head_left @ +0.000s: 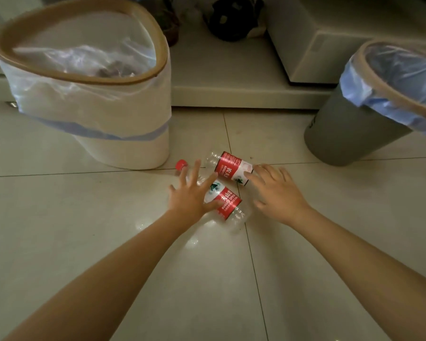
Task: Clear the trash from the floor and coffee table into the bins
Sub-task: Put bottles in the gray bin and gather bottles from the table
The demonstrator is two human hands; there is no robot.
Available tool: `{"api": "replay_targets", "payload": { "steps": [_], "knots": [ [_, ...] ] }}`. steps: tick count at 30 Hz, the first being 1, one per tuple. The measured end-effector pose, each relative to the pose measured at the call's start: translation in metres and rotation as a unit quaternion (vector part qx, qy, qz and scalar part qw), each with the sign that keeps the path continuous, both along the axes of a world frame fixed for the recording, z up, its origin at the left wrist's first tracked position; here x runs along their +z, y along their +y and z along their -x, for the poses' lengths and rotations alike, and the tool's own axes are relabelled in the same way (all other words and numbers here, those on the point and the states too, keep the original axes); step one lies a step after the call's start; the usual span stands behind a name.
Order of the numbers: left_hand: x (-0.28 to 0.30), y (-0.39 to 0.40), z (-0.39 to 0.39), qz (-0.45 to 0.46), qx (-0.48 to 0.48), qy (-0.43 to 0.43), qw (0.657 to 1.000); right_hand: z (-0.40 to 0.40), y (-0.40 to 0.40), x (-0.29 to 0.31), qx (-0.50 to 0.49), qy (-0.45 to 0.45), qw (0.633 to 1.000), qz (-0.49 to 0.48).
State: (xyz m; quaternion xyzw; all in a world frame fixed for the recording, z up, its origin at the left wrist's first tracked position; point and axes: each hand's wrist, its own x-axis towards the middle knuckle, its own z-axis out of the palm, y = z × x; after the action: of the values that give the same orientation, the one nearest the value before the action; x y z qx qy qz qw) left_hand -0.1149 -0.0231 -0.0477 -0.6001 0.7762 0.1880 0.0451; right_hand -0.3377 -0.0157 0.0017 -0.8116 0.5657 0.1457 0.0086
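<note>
Open tiled floor fills the near ground on both sides of the two forearms; approach from below is unobstructed. White bin stands to the left, grey bin to the right, well apart, leaving a floor corridor between them. In that corridor lie two clear bottles side by side: near bottle, partly under the left hand; far bottle, just beside the fingertips of the right hand. Behind the corridor a low white platform closes the far side. Both bin mouths are open from above.
</note>
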Motion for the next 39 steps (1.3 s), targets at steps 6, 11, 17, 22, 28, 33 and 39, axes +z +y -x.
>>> {"api": "replay_targets", "payload": {
  "steps": [6, 11, 17, 22, 28, 33, 39],
  "knots": [
    [-0.003, 0.007, 0.010, 0.023, 0.102, 0.181, 0.978, -0.021, -0.012, -0.014, -0.054, -0.045, 0.997, -0.030],
    [-0.002, 0.009, 0.003, 0.032, 0.108, 0.212, 0.971, -0.035, -0.035, -0.018, -0.095, -0.090, 0.990, -0.053],
    [0.001, 0.005, -0.029, -0.028, 0.175, 0.153, 0.972, -0.035, -0.045, -0.024, -0.120, -0.161, 0.977, -0.073],
    [0.001, 0.004, -0.048, -0.010, 0.224, 0.138, 0.965, -0.020, -0.037, -0.029, -0.124, -0.105, 0.986, -0.023],
    [-0.006, 0.002, -0.064, -0.047, 0.278, 0.192, 0.940, -0.003, -0.016, -0.040, -0.097, -0.308, 0.946, 0.002],
    [0.000, 0.005, -0.057, -0.076, 0.253, 0.175, 0.948, -0.011, -0.001, -0.042, -0.315, -0.444, 0.834, 0.086],
    [0.003, 0.006, -0.050, -0.113, 0.272, 0.282, 0.913, -0.008, -0.005, -0.038, -0.461, -0.394, 0.794, -0.053]
  ]
}}
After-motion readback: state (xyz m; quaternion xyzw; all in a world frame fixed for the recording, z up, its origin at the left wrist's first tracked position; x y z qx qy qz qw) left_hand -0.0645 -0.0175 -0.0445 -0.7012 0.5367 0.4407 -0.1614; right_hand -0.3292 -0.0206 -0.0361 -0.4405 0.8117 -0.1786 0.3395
